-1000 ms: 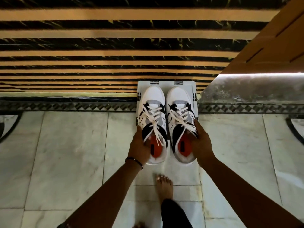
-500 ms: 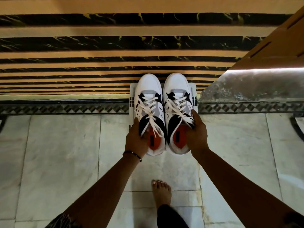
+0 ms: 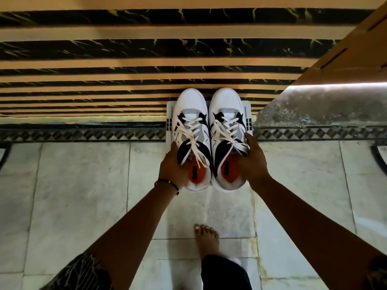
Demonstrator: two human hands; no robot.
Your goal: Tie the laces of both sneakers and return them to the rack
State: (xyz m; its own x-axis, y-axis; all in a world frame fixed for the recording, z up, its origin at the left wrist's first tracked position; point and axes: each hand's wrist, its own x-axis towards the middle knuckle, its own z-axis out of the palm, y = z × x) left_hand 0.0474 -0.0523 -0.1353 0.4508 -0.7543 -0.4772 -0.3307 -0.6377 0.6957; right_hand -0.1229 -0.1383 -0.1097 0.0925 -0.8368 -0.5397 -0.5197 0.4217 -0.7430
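Two white, grey and black sneakers with orange insoles are side by side over a white rack [image 3: 247, 107], toes pointing away from me. My left hand [image 3: 172, 165] grips the left sneaker [image 3: 191, 114] at its outer collar. My right hand [image 3: 253, 159] grips the right sneaker [image 3: 227, 109] the same way, thumb inside the opening. White laces cross both tongues and are tied. Most of the rack is hidden under the sneakers; only its side edges show.
Behind the rack rises a wall [image 3: 104, 65] striped black and tan. A wooden panel with a stained stone ledge [image 3: 322, 105] stands at the right. The floor is pale marble tile [image 3: 73, 195]. My bare foot [image 3: 207, 239] stands on it below the sneakers.
Both hands have carried the sneakers forward over the rack; their toes now reach past the rack's far edge, where its top was uncovered before.
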